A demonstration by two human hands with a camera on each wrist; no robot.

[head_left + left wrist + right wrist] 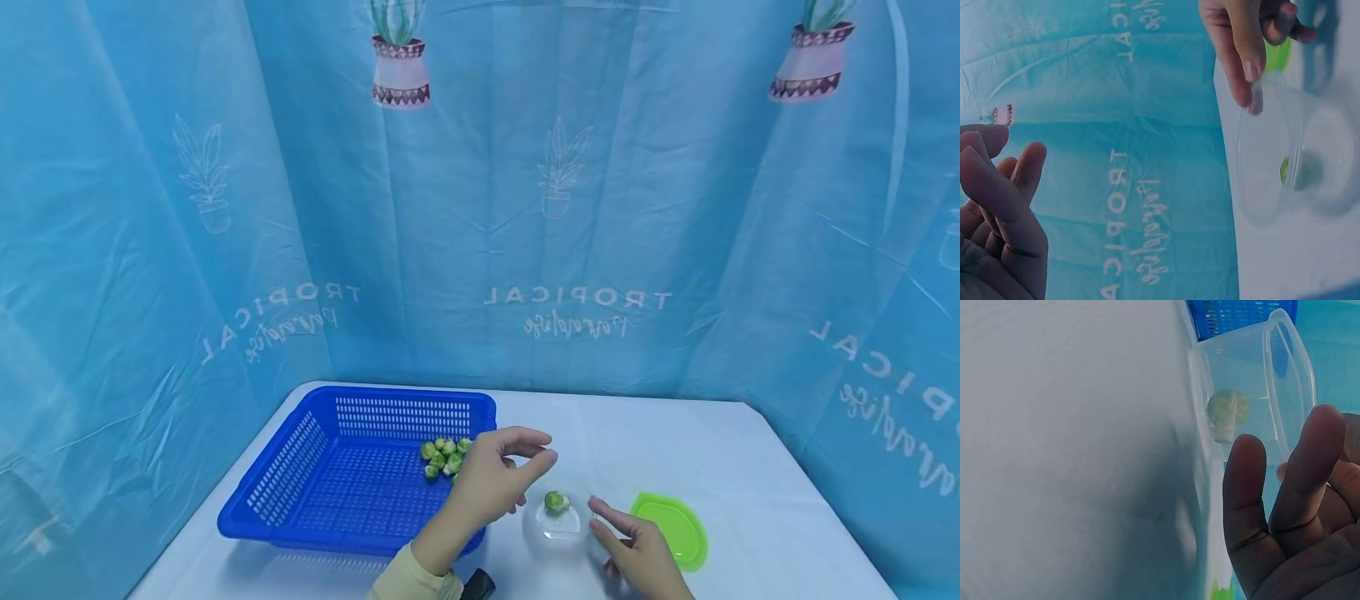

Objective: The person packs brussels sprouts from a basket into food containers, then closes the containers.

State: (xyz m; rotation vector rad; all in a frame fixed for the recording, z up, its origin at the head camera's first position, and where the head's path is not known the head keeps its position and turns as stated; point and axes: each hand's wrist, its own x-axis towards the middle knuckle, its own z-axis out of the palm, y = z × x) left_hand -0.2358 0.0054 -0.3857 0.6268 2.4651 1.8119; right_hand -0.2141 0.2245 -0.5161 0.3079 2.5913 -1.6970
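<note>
A clear plastic tub (564,530) stands on the white table with one Brussels sprout (555,502) inside. My right hand (639,552) is at the tub's right side, its fingers loosely bent and a fingertip (1321,428) right at the rim in the right wrist view. Between the tub and a blue basket, my left hand (491,473) hovers with curved fingers and shows nothing in its grasp. In the left wrist view its fingers (1019,231) are bent loosely, away from the tub. More Brussels sprouts (447,455) lie in the basket's right part, some hidden behind the left hand.
The blue perforated basket (352,492) takes up the table's left side. A bright green lid (681,533) lies right of the tub, partly behind the right hand. Near the left sleeve is a black object (478,585). Blue printed curtains (510,250) surround the table.
</note>
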